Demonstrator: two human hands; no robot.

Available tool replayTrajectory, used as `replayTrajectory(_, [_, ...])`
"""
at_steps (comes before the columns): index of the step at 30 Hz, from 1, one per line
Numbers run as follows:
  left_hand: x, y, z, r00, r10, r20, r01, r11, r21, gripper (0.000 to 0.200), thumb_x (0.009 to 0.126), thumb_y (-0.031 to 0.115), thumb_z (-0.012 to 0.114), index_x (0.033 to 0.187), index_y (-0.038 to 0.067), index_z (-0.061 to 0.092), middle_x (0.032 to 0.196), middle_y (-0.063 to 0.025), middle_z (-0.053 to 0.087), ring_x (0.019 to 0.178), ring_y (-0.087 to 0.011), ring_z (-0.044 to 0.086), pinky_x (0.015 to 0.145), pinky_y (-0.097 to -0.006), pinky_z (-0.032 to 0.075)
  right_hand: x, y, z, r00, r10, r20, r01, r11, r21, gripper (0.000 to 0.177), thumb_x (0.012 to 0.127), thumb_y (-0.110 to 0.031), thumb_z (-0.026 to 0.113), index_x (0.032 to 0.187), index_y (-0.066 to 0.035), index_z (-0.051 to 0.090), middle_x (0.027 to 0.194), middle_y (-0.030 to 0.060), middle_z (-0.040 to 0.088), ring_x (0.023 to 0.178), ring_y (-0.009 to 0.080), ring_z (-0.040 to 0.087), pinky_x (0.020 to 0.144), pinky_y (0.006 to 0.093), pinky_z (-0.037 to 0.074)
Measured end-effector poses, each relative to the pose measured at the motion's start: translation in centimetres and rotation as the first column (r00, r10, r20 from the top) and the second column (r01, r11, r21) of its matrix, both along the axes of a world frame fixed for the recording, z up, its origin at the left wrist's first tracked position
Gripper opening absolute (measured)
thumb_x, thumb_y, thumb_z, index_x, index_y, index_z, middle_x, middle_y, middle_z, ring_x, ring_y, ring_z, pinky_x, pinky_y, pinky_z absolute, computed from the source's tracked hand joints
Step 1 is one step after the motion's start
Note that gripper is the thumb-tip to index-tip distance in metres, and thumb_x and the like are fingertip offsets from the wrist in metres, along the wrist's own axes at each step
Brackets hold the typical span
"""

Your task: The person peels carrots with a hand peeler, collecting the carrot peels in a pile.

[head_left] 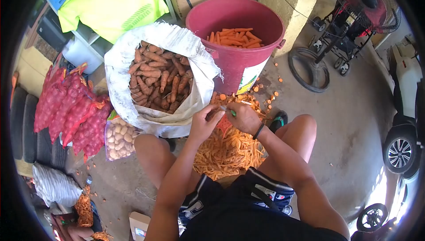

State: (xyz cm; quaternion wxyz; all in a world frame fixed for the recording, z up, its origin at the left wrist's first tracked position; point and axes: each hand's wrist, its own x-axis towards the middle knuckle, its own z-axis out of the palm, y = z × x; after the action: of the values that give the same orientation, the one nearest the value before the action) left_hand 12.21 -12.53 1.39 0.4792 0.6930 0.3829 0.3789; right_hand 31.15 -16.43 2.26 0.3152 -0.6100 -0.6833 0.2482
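Note:
My left hand (206, 122) is in front of me with thumb and fingers drawn together; what it pinches, if anything, is too small to make out. My right hand (244, 118) is closed around a small tool with a green handle (233, 113), its short pale tip pointing at my left fingertips. Both hands are close together over a heap of orange carrot peelings (230, 152) between my legs. Beyond my left hand stands a white woven sack (177, 123) of unpeeled carrots (155, 75). A red tub (221, 70) behind my hands holds peeled carrots (234, 38).
Mesh bags of red onions (73, 108) and a bag of potatoes (119, 138) sit to the left. Cut carrot ends (268, 101) litter the floor near the tub. A pedestal fan (310, 70) stands at right. Another person's leg (73, 230) shows at lower left.

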Motion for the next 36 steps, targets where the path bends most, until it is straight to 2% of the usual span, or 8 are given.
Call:
replayTrajectory(10, [-0.1, 0.0, -0.3, 0.998, -0.012, -0.067, 0.012, 1.000, 0.002, 0.026, 0.095, 0.021, 0.071, 0.098, -0.004, 0.069, 0.074, 0.0002, 0.063, 0.070, -0.0058, 0.054, 0.065, -0.0230, 0.044, -0.1, 0.1, -1.9, 0.999, 0.030, 0.038, -0.032, 0.998, 0.055, 0.022, 0.086, -0.018, 0.068, 0.101, -0.003, 0.066, 0.094, 0.0232, 0.067, 0.088, 0.0424, 0.066, 0.077, 0.0484, 0.053])
replayTrajectory(13, [-0.4, -0.2, -0.7, 0.998, -0.018, -0.058, 0.019, 1.000, 0.003, 0.028, 0.098, 0.024, 0.068, 0.108, -0.002, 0.070, 0.080, 0.0020, 0.063, 0.072, -0.0058, 0.052, 0.064, -0.0228, 0.043, 1.2, 1.0, -2.9, 0.979, 0.095, 0.182, -0.038, 0.955, -0.293, 0.031, 0.085, -0.023, 0.070, 0.108, -0.003, 0.066, 0.098, 0.0247, 0.067, 0.093, 0.0413, 0.066, 0.080, 0.0474, 0.053])
replayTrajectory(16, [-0.9, 0.5, -0.8, 0.990, 0.071, 0.121, -0.021, 0.926, -0.378, 0.036, 0.102, 0.024, 0.061, 0.128, 0.000, 0.063, 0.097, 0.0010, 0.066, 0.078, -0.0075, 0.056, 0.069, -0.0237, 0.047, 2.7, 1.1, -2.7, 0.959, 0.272, 0.076, -0.220, 0.889, -0.401, 0.045, 0.083, -0.034, 0.075, 0.113, -0.002, 0.065, 0.099, 0.0238, 0.068, 0.095, 0.0376, 0.067, 0.082, 0.0447, 0.053])
replayTrajectory(19, [-2.0, 1.4, -1.7, 0.910, 0.197, 0.364, 0.102, 0.745, -0.659, 0.041, 0.105, 0.019, 0.055, 0.141, 0.001, 0.052, 0.128, -0.0037, 0.061, 0.096, -0.0111, 0.062, 0.078, -0.0273, 0.053, 3.5, 1.1, -1.5, 0.967, 0.234, -0.099, -0.251, 0.941, -0.228, 0.060, 0.077, -0.045, 0.081, 0.115, -0.002, 0.064, 0.099, 0.0201, 0.068, 0.094, 0.0326, 0.067, 0.083, 0.0424, 0.052])
replayTrajectory(20, [-1.8, 1.7, -2.5, 0.870, 0.212, 0.445, 0.130, 0.772, -0.623, 0.046, 0.106, 0.015, 0.050, 0.150, 0.002, 0.042, 0.140, -0.0080, 0.054, 0.112, -0.0138, 0.060, 0.091, -0.0303, 0.053, 3.3, 1.0, -1.0, 0.976, 0.172, -0.137, -0.188, 0.976, -0.112, 0.061, 0.073, -0.042, 0.087, 0.112, -0.002, 0.065, 0.098, 0.0153, 0.068, 0.092, 0.0275, 0.067, 0.081, 0.0390, 0.052])
replayTrajectory(24, [-1.0, 1.1, -1.4, 0.807, 0.252, 0.534, 0.249, 0.674, -0.695, 0.044, 0.106, 0.014, 0.047, 0.149, 0.002, 0.041, 0.138, -0.0116, 0.058, 0.117, -0.0206, 0.064, 0.096, -0.0339, 0.055, 1.5, 1.0, 0.0, 0.944, 0.185, -0.273, -0.159, 0.981, 0.113, 0.052, 0.069, -0.021, 0.093, 0.109, -0.002, 0.065, 0.097, 0.0089, 0.065, 0.086, 0.0191, 0.061, 0.081, 0.0323, 0.051])
replayTrajectory(31, [-1.5, 0.2, -0.8, 0.841, 0.141, 0.523, 0.351, 0.593, -0.725, 0.046, 0.106, 0.015, 0.048, 0.149, 0.003, 0.040, 0.129, -0.0111, 0.062, 0.105, -0.0176, 0.067, 0.083, -0.0322, 0.059, 1.9, 1.8, 0.7, 0.982, 0.166, -0.092, -0.135, 0.952, 0.275, 0.051, 0.068, -0.022, 0.091, 0.109, -0.004, 0.067, 0.099, 0.0128, 0.069, 0.089, 0.0283, 0.068, 0.079, 0.0375, 0.055])
replayTrajectory(36, [-2.3, -0.2, -0.4, 0.878, 0.085, 0.471, 0.331, 0.604, -0.725, 0.047, 0.106, 0.018, 0.049, 0.149, 0.005, 0.041, 0.121, -0.0095, 0.065, 0.089, -0.0147, 0.068, 0.071, -0.0290, 0.059, 6.0, 3.8, 0.9, 0.984, -0.178, -0.029, 0.178, 0.933, 0.312, 0.049, 0.070, -0.026, 0.091, 0.106, -0.002, 0.068, 0.098, 0.0138, 0.070, 0.087, 0.0261, 0.069, 0.078, 0.0361, 0.056])
